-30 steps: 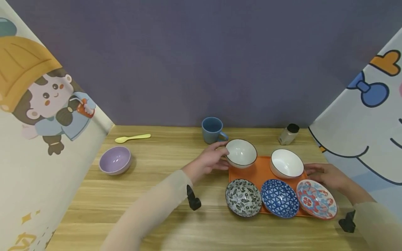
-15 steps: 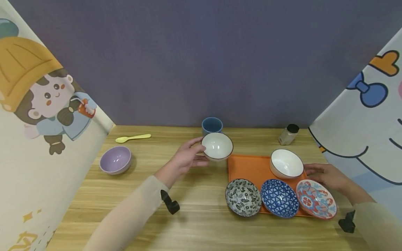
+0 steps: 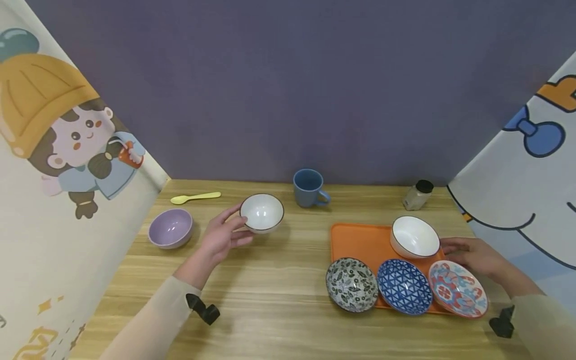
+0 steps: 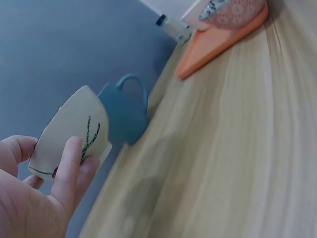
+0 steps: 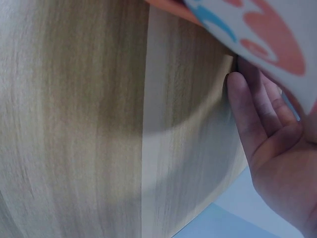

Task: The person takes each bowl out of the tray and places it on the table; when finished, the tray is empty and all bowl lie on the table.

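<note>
My left hand (image 3: 223, 235) grips a white bowl with a dark rim (image 3: 262, 214) by its left side, thumb at the rim and fingers beneath. The bowl is lifted off the table; in the left wrist view green stem-like lines show on its outer wall (image 4: 79, 121). My right hand (image 3: 474, 256) rests by the right edge of the orange tray (image 3: 360, 240), beside a second white bowl (image 3: 416, 237) and a red-and-blue patterned bowl (image 3: 458, 289). In the right wrist view its fingers (image 5: 242, 106) look fairly straight, partly hidden behind the patterned bowl.
A black-and-white leaf bowl (image 3: 352, 285) and a blue patterned bowl (image 3: 405, 286) stand along the tray's front. A blue mug (image 3: 308, 189) and a black-capped jar (image 3: 418, 195) are at the back. On the left lie a purple bowl (image 3: 171, 229) and a yellow spoon (image 3: 195, 197).
My left hand has carried the white bowl off the tray's back left corner, leftward past the blue mug. My right hand has stayed at the tray's right edge.
</note>
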{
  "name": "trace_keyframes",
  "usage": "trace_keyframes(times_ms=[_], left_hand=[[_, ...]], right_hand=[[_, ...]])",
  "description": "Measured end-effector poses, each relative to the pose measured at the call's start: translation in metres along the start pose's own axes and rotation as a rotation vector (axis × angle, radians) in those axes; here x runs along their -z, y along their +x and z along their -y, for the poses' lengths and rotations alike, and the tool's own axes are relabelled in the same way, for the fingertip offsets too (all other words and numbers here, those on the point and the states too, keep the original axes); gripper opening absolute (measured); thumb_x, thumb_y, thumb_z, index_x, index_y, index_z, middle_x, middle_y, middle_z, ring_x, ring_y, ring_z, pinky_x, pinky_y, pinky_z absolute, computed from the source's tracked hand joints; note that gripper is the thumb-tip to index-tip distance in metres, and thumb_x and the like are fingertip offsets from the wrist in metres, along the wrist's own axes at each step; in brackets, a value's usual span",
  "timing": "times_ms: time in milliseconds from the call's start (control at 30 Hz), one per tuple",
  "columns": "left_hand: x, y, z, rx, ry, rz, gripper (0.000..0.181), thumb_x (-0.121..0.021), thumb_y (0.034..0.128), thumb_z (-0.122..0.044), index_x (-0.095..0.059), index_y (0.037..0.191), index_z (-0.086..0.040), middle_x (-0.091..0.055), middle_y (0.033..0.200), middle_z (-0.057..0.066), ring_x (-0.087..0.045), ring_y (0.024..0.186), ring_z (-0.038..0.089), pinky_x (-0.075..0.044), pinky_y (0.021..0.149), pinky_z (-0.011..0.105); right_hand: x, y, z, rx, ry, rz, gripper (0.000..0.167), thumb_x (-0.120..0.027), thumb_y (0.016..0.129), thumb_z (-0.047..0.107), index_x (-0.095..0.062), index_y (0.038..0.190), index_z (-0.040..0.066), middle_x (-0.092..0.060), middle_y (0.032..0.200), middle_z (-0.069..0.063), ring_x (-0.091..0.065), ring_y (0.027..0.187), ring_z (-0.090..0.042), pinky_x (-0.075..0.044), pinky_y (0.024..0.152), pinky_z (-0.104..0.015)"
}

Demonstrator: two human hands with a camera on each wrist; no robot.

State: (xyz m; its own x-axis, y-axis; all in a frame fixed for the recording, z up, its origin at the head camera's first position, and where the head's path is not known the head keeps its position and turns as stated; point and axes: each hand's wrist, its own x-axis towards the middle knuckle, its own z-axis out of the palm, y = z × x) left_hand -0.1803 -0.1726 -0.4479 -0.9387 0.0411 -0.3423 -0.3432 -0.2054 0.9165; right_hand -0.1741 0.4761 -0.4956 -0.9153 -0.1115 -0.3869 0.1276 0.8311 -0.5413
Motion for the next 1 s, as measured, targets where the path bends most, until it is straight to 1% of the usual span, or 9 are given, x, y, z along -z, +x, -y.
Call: trace_keyframes(times_ms=[133,200,333,467,567,700,900,1000], left_hand=[[0.018,-0.005,0.005,0.002,-0.033,-0.064,0.063,-0.057,0.1036,-0.011,-0.034,0.161,-0.02,-0.042,0.139,0.029,-0.074,0.09,0.025,-0.065,0.084,0.035],[0.025,-0.008,0.008,0.002,-0.046,-0.095,0.064,-0.057,0.1039,-0.011,-0.032,0.162,-0.021,-0.042,0.14,0.029,-0.074,0.093,0.026,-0.064,0.087,0.035],[0.034,-0.012,0.014,-0.007,-0.088,-0.161,0.067,-0.056,0.1036,-0.009,-0.029,0.163,-0.021,-0.045,0.143,0.032,-0.075,0.097,0.028,-0.063,0.091,0.038],[0.039,-0.016,0.019,-0.022,-0.128,-0.222,0.068,-0.056,0.1029,-0.007,-0.03,0.163,-0.024,-0.047,0.148,0.031,-0.076,0.094,0.025,-0.063,0.091,0.038],[0.043,-0.02,0.021,-0.031,-0.142,-0.239,0.068,-0.056,0.1032,-0.008,-0.029,0.163,-0.025,-0.044,0.151,0.031,-0.076,0.095,0.026,-0.063,0.091,0.037],[0.048,-0.025,0.026,-0.039,-0.155,-0.252,0.069,-0.054,0.1048,-0.009,-0.024,0.165,-0.026,-0.037,0.158,0.027,-0.075,0.096,0.026,-0.062,0.093,0.037],[0.056,-0.027,0.036,-0.026,-0.191,-0.306,0.071,-0.054,0.1049,-0.01,-0.022,0.165,-0.028,-0.031,0.16,0.026,-0.074,0.085,0.02,-0.062,0.094,0.036],[0.061,-0.027,0.04,-0.017,-0.2,-0.315,0.07,-0.055,0.1049,-0.01,-0.023,0.165,-0.028,-0.024,0.163,0.024,-0.073,0.083,0.019,-0.061,0.095,0.036]], right_hand=[[0.002,-0.001,0.001,-0.004,0.005,0.01,0.067,-0.067,0.098,0.027,-0.043,0.15,-0.008,-0.062,0.131,-0.032,-0.066,0.109,-0.04,-0.062,0.077,-0.039],[0.002,-0.002,0.0,-0.003,0.009,0.013,0.067,-0.067,0.098,0.028,-0.043,0.15,-0.008,-0.062,0.131,-0.033,-0.066,0.108,-0.04,-0.062,0.077,-0.039],[0.001,-0.001,-0.002,0.001,0.011,0.012,0.067,-0.067,0.099,0.027,-0.042,0.15,-0.008,-0.062,0.131,-0.033,-0.067,0.108,-0.039,-0.061,0.075,-0.036],[0.001,0.0,-0.004,0.013,0.024,0.016,0.068,-0.067,0.099,0.028,-0.041,0.15,-0.008,-0.062,0.131,-0.032,-0.067,0.11,-0.04,-0.062,0.076,-0.036],[0.002,0.001,-0.005,0.024,0.02,0.013,0.068,-0.067,0.099,0.029,-0.042,0.15,-0.008,-0.063,0.131,-0.031,-0.065,0.112,-0.042,-0.062,0.078,-0.038],[0.002,0.001,-0.005,0.028,-0.005,0.004,0.067,-0.068,0.099,0.029,-0.043,0.15,-0.007,-0.064,0.13,-0.03,-0.064,0.114,-0.044,-0.062,0.079,-0.039],[0.002,0.002,-0.005,0.026,0.009,0.013,0.066,-0.066,0.1,0.027,-0.042,0.15,-0.009,-0.063,0.13,-0.032,-0.067,0.109,-0.04,-0.062,0.076,-0.035],[0.002,0.001,-0.005,0.025,0.012,0.013,0.066,-0.066,0.1,0.026,-0.042,0.149,-0.01,-0.064,0.13,-0.032,-0.068,0.107,-0.038,-0.061,0.074,-0.033]])
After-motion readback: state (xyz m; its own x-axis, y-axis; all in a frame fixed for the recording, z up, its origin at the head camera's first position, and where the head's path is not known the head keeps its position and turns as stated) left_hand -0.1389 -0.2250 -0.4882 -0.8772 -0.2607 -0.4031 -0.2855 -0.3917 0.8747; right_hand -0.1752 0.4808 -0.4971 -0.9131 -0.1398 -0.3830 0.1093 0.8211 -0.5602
